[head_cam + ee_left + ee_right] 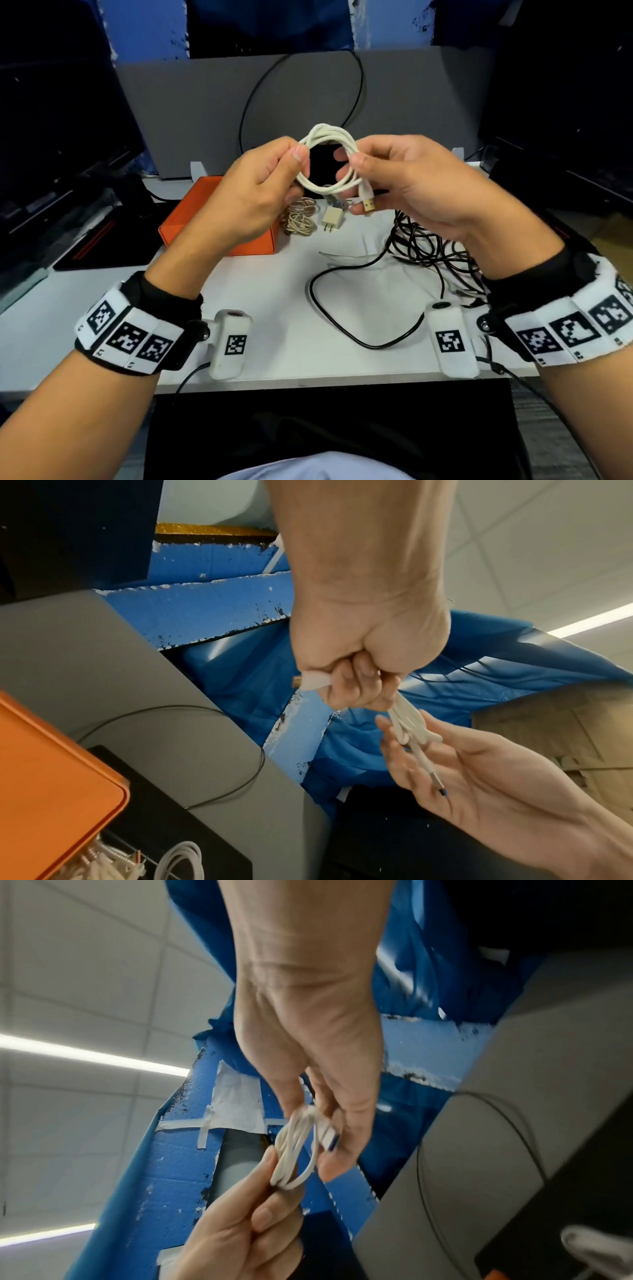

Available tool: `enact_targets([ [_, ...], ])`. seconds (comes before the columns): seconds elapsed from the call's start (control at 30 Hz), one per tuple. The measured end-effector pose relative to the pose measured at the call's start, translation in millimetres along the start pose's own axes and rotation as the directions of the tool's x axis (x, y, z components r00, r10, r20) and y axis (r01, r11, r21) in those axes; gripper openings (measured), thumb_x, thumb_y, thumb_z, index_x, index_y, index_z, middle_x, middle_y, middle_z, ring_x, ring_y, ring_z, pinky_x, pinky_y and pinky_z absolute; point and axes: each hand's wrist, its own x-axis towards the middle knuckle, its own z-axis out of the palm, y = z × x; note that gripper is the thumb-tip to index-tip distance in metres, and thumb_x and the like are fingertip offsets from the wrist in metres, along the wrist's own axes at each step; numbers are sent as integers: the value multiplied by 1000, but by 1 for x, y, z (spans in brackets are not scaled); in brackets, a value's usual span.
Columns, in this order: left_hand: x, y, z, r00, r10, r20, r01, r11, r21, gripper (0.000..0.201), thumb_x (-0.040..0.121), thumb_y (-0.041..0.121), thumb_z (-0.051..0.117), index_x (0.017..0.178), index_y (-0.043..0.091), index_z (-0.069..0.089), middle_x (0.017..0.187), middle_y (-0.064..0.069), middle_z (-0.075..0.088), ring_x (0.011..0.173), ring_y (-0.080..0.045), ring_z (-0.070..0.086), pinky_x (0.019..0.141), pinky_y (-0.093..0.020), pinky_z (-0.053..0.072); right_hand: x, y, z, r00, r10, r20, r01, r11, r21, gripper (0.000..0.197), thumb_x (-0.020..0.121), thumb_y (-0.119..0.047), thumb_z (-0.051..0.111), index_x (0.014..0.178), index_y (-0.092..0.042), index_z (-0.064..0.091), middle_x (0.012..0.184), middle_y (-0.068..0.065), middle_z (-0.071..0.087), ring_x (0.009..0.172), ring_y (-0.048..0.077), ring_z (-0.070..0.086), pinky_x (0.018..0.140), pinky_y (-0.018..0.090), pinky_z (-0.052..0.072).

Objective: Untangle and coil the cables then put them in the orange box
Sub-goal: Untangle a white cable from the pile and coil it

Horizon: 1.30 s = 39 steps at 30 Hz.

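Left hand (255,186) and right hand (407,185) pinch a coiled white cable (329,161) between their fingers; loosening either pinch could let the loops spring apart before reaching the orange box (191,212).

light: bright, even, ceiling strips (92,1056) | blur: wrist views soft | edges: wide-angle bowed, dark

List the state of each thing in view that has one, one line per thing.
white cable: coiled, held in the air between both hands
left hand: pinches the coil
right hand: grips the coil near the USB plug
orange box: on the table
black cables: tangled on the table
beige cable: coiled beside the box
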Motion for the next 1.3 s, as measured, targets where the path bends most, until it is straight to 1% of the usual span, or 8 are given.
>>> enact_targets([
  [0.23, -2, 2, -3, 1000, -2, 20, 3, 1000, -22, 34, 109, 41, 38, 86, 20, 53, 62, 0, 42, 51, -15, 32, 48, -27, 28, -12, -17, -27, 989, -87, 122, 127, 918, -376, 24, 94, -4, 70, 113, -17, 76, 96, 8, 78, 81, 14, 67, 76, 25, 56],
  [0.37, -4, 7, 0, 998, 8, 67, 2, 989, -151, 33, 111, 34, 36, 86, 19, 53, 61, 3, 39, 51, -15, 27, 46, -27, 24, -1, -7, -31, 974, -177, -139, 90, 871, -483, 16, 92, -19, 77, 102, -30, 81, 99, -3, 77, 93, 12, 74, 94, 38, 59],
  [0.47, -4, 9, 8, 996, 28, 84, -8, 975, -222, 32, 111, 29, 34, 87, 15, 51, 60, 4, 38, 50, -14, 24, 45, -26, 22, 8, 11, -13, 934, -245, -262, 88, 865, -495, 10, 89, -32, 80, 87, -42, 80, 92, -8, 69, 81, 4, 65, 77, 29, 55],
  [0.6, -3, 7, 7, 998, 39, 44, -32, 987, -160, 32, 110, 33, 37, 87, 15, 51, 60, 4, 40, 50, -14, 29, 48, -26, 27, 12, 17, 10, 973, -19, -231, 31, 998, 51, 11, 94, -20, 73, 95, -11, 79, 79, 4, 74, 73, 15, 66, 68, 30, 56],
  [0.7, -3, 7, 5, 998, 62, 16, -61, 996, -62, 33, 107, 40, 40, 86, 19, 53, 60, 4, 44, 51, -15, 33, 50, -28, 29, 14, 22, 14, 986, 131, -104, -81, 917, 390, 10, 96, -16, 66, 99, -11, 74, 87, 4, 74, 82, 18, 69, 98, 40, 56],
  [1.0, -5, 15, 3, 995, 73, -68, -54, 966, 252, 33, 110, 33, 42, 87, 12, 56, 59, 7, 50, 52, -6, 44, 51, -21, 37, 8, 11, 16, 988, 146, 43, -143, 798, 585, 43, 106, -43, 45, 89, -13, 70, 76, 0, 70, 75, 14, 68, 84, 33, 53],
  [1.1, -5, 16, 5, 988, 82, -130, -36, 946, 322, 33, 109, 33, 44, 85, 14, 57, 61, 5, 56, 57, -13, 51, 55, -25, 40, 6, 9, 17, 977, 110, 184, -194, 815, 545, 66, 97, -70, 39, 87, -12, 69, 85, 5, 60, 90, 25, 57, 88, 39, 44],
  [1.3, -3, 12, 5, 987, 95, -132, -34, 914, 403, 34, 109, 33, 44, 88, 10, 59, 64, 0, 60, 61, -15, 53, 55, -25, 38, 6, 16, 13, 999, 26, 20, -26, 999, -19, 17, 105, -22, 57, 111, -9, 67, 97, 8, 76, 86, 26, 74, 82, 40, 59],
])
